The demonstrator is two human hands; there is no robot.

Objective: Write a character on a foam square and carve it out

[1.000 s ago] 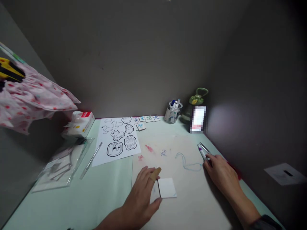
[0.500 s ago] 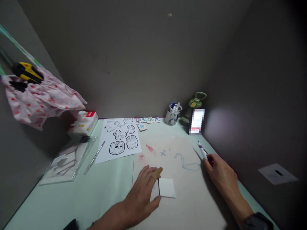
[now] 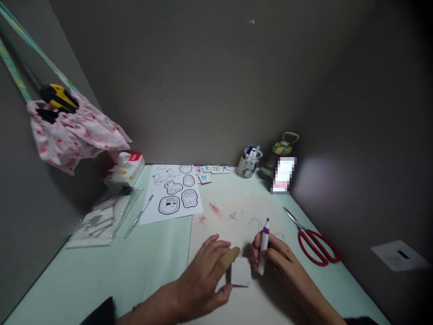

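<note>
Marker: a white pen [image 3: 263,248] with a purple band near its tip, upright in your right hand's grip.
Card: a small white square [image 3: 241,271], flat on the beige sheet, pinned at its left edge by your left hand.

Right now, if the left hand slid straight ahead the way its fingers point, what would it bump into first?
Probably the small white card its fingers already rest on; just beyond sits the right hand holding a purple marker. Depth is hard to judge.
</note>
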